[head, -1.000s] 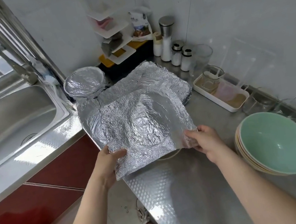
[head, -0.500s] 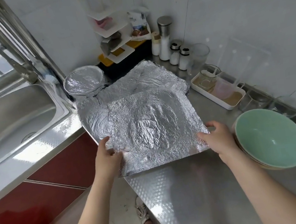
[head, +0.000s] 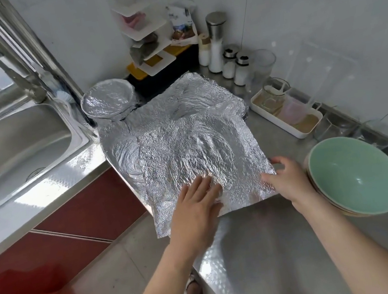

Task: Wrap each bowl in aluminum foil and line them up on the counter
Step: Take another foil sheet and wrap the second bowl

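Observation:
A crinkled foil sheet (head: pixel 196 151) lies flat on the steel counter (head: pixel 267 249), on top of more foil sheets (head: pixel 192 93). My left hand (head: pixel 197 204) presses flat on its near part, fingers straight. My right hand (head: pixel 284 178) rests at the sheet's right near corner with fingers loosely spread, holding nothing. A stack of bowls, the top one pale green (head: pixel 355 174), stands to the right of my right hand. One foil-wrapped bowl (head: pixel 108 100) stands at the back left, beside the sink.
The steel sink (head: pixel 11 155) and tap are at the left. A white tray with cups (head: pixel 287 114), salt jars (head: pixel 233 64) and a corner shelf (head: pixel 146 42) line the back wall. The counter's left edge drops to red cabinets and floor.
The sheet, held up by both hands, has been laid down on the counter. Both hands let go of its edges; the left moved onto its surface.

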